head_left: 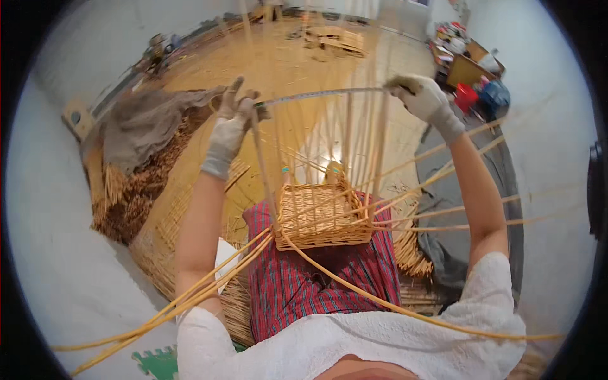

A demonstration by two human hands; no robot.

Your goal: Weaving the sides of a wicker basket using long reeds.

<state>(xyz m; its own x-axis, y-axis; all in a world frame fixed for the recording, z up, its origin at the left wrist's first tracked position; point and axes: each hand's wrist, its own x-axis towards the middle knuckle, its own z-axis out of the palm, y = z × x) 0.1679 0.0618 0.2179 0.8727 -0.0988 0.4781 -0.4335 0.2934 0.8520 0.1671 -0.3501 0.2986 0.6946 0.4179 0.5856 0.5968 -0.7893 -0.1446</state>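
A partly woven wicker basket [324, 237] rests on my lap, over a red checked cloth [297, 297]. Long upright cane stakes [348, 133] rise from its rim, and several more canes [373, 288] fan out to both sides. Above the basket, a pale measuring tape [323, 94] stretches across the stakes. At its left end, my gloved left hand [233, 123] pinches the tape beside a corner stake, with other fingers raised. The far right end is gripped by my gloved right hand [421, 98], its fingers curled and partly hidden.
On the left, grey sacking [149, 123] covers a heap of brown cane bundles [149, 193]. To the right lie a dark cloth [443, 196] and pale cut canes [411, 250]. Farther back are a red bucket [465, 98], a cluttered box [465, 66] and a stack of woven pieces [342, 41].
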